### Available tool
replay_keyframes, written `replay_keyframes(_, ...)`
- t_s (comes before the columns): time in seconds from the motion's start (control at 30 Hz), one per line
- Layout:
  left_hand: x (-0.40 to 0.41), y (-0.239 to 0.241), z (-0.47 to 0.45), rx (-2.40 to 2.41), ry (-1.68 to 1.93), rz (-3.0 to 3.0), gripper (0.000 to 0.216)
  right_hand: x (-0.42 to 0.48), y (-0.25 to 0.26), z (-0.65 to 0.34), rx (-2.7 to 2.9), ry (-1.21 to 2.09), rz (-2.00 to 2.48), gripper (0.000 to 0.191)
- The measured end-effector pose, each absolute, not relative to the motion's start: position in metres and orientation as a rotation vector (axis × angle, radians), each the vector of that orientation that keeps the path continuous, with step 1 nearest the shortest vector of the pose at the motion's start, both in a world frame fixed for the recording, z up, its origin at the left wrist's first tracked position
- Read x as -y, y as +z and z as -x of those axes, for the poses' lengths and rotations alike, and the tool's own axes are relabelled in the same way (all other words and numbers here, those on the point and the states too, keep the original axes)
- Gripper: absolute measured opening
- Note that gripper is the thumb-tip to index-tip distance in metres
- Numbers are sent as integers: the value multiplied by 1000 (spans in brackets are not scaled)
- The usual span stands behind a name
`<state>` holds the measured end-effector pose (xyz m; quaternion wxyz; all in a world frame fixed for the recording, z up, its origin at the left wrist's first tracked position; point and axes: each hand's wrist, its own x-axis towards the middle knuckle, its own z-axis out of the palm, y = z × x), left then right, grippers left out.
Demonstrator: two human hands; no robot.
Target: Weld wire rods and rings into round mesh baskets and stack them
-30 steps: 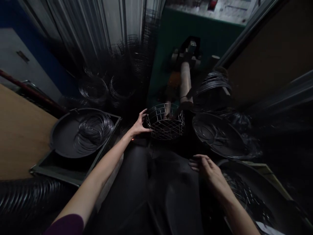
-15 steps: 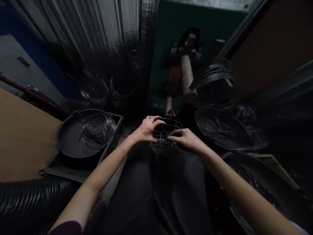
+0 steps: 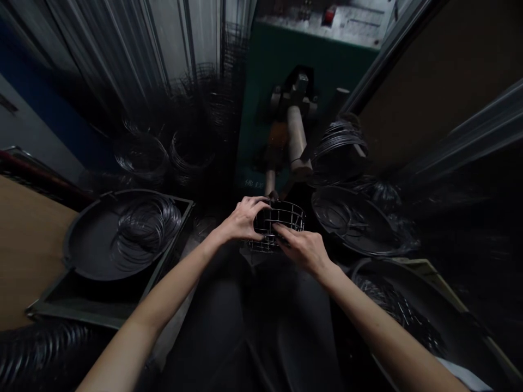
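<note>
Since the previous frame, the right hand [image 3: 301, 251] has been shifted lower on the wire basket [image 3: 281, 209], and the whole view has been swung slightly, with the machine and pans now seen further left.

The basket is gripped from both sides by the hands, above the dark trousers of the lap [image 3: 229, 321]. The left fingers [image 3: 255, 202] are kept close together and curled over the upper rim, while the left hand [image 3: 245, 219] is braced against the basket's side. The right fingers [image 3: 281, 231] are slightly spread and pressed on the near wires. The two sets of fingers are separated by a short stretch of basket.

The basket is tilted, and its crossed metal wires form an open lattice with a dark interior.

To the left, a black round pan [image 3: 93, 245] holding a wire coil [image 3: 147, 231] is seated in a dark metal tray [image 3: 81, 310], beside a wooden bench [image 3: 28, 256]. A second black pan [image 3: 351, 223] is seen to the right, and a third pan [image 3: 392, 305] holding wire is seen at lower right. Wire rings [image 3: 143, 155] are stacked ahead, near a corrugated metal sheet [image 3: 122, 49]. A tan roller [image 3: 296, 136] is mounted on a green machine panel [image 3: 269, 71]. A black ribbed hose [image 3: 36, 362] lies at lower left.
</note>
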<state>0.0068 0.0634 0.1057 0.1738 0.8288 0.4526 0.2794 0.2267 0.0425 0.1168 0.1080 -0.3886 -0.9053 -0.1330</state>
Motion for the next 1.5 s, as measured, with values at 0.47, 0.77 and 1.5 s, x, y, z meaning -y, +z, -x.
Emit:
replay_keyframes(0.47, -80, 118, -6, -1273, 781, -2311, 71, -63, 127, -228, 2641, -403, 1094, 29)
replay_keyframes(0.77, -92, 110, -1, -1175, 888, -2338, 64, -60, 131, -225, 2616, -213, 1248, 31)
replay_keyframes(1.5, -142, 124, 0, -1296, 907, -2109, 79, -111, 124, -224, 2193, -83, 1460, 20)
